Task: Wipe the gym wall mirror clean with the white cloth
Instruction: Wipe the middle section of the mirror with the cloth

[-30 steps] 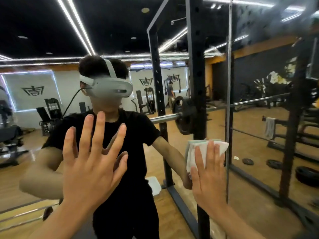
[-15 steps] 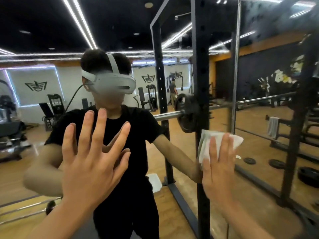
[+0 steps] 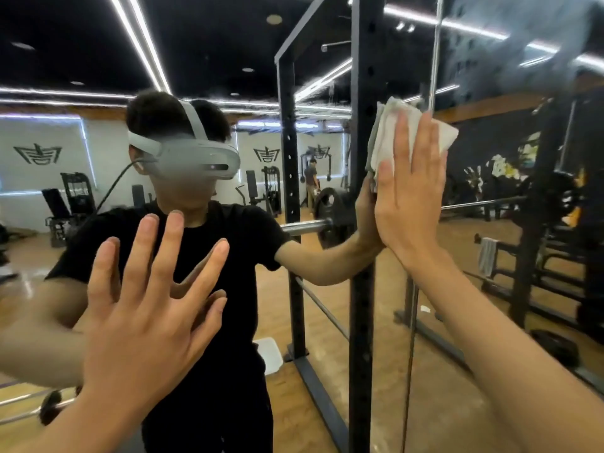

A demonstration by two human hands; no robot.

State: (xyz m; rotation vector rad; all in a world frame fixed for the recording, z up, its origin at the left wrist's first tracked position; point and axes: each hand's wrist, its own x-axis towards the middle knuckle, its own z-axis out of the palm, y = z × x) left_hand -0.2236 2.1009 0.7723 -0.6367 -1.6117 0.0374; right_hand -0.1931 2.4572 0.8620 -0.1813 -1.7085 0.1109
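The mirror (image 3: 457,371) fills nearly everything we see, and it gives back a gym with a wooden floor, a dark ceiling and bright strip lights. The biggest thing reflected in it is a black steel rack (image 3: 361,322), whose upright post runs from top to bottom just right of centre. Left of that post we see the reflected person in a black T-shirt (image 3: 235,256) and a pale grey headset (image 3: 192,158). Low on the left our left hand (image 3: 147,305) is raised flat toward the glass. Its fingers are straight and spread wide and it has hold of nothing. Its reflection sits right behind it, but we cannot tell whether the palm actually touches. Higher up and right of centre our right hand (image 3: 408,197) lies flat with straight fingers close together, and it presses the cloth (image 3: 385,132) against the mirror without curling round it. The white, folded cloth shows above and on both sides of the fingers. It sits over the reflected post, just beside the thin vertical seam (image 3: 411,354) in the glass. A reflected weight plate (image 3: 330,220) lies below the cloth, and a small grey towel (image 3: 487,256) hangs further right.
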